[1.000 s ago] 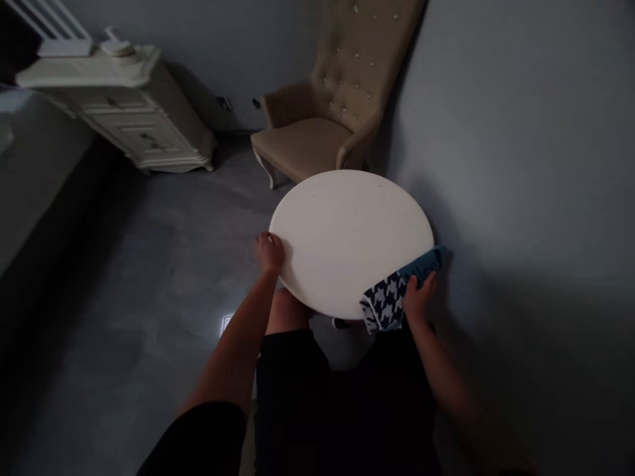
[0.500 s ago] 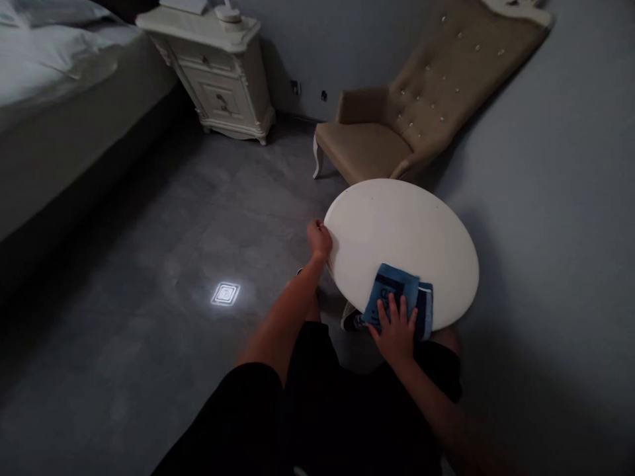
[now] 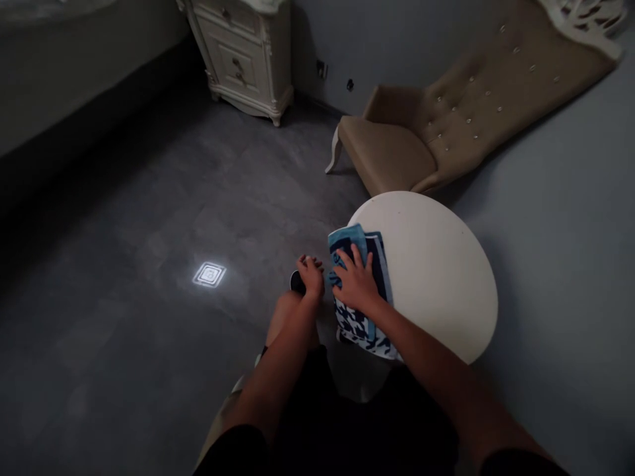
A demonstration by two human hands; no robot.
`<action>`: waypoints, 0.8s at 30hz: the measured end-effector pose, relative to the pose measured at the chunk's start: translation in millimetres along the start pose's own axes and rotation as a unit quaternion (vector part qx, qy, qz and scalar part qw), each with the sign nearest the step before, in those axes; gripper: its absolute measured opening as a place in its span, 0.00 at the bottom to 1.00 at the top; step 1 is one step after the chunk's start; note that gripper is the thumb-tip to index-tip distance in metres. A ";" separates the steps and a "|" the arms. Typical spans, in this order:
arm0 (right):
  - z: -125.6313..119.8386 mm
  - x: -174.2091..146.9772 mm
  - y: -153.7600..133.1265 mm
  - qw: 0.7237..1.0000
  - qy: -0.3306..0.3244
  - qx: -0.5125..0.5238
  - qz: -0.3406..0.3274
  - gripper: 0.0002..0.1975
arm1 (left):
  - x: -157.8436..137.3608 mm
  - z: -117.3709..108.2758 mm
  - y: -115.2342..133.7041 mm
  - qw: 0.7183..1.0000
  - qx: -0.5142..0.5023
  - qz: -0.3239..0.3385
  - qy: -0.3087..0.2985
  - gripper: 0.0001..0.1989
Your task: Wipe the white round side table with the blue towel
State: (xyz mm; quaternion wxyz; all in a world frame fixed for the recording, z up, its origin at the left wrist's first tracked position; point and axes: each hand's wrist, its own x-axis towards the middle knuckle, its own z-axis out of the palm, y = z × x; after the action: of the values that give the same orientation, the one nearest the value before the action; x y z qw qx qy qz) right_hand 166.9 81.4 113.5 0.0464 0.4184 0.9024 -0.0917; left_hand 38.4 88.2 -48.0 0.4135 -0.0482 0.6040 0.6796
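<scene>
the right hand lies palm-down, fingers splayed, on a folded houndstooth cloth at the smooth round table's left edge; the left hand hangs beside, fingers loosely half-open.

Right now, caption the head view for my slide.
Right hand on blue cloth at edge of white table, left hand nearby.

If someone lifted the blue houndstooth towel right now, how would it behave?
The houndstooth towel would probably flop, since it bunches under the right hand. It seems light, being thin folded cloth.
</scene>
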 end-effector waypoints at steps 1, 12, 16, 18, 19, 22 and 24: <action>-4.3 23.0 4.5 1.000 -0.001 -0.002 -0.018 0.20 | 1.4 3.0 0.4 1.000 0.005 -0.011 0.005 0.18; -54.2 225.4 168.8 0.996 0.027 -0.041 0.069 0.37 | 17.8 32.4 -1.1 0.999 0.021 -0.023 -0.035 0.23; -70.1 242.3 245.5 0.981 0.038 -0.045 0.185 0.39 | 11.8 38.0 2.0 0.996 0.034 -0.034 -0.069 0.23; -75.7 238.0 284.8 0.971 0.042 -0.038 0.232 0.39 | 9.1 39.2 4.2 0.995 0.041 -0.041 -0.080 0.22; -77.7 233.7 305.4 0.966 0.043 -0.032 0.254 0.39 | 8.3 40.5 5.0 0.994 0.047 -0.045 -0.082 0.21; -79.7 213.0 369.6 0.947 0.048 -0.010 0.317 0.38 | 8.4 47.0 4.6 0.993 0.070 -0.054 -0.084 0.21; -78.0 190.1 409.7 0.932 0.054 0.004 0.358 0.37 | 9.2 51.6 1.8 0.992 0.079 -0.058 -0.084 0.21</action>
State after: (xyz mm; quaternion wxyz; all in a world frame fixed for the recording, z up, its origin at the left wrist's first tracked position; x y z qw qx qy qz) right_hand 356.4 498.7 107.4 0.0256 0.7184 0.6934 -0.0496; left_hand 53.7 137.4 -38.1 0.5037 0.0068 0.6149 0.6067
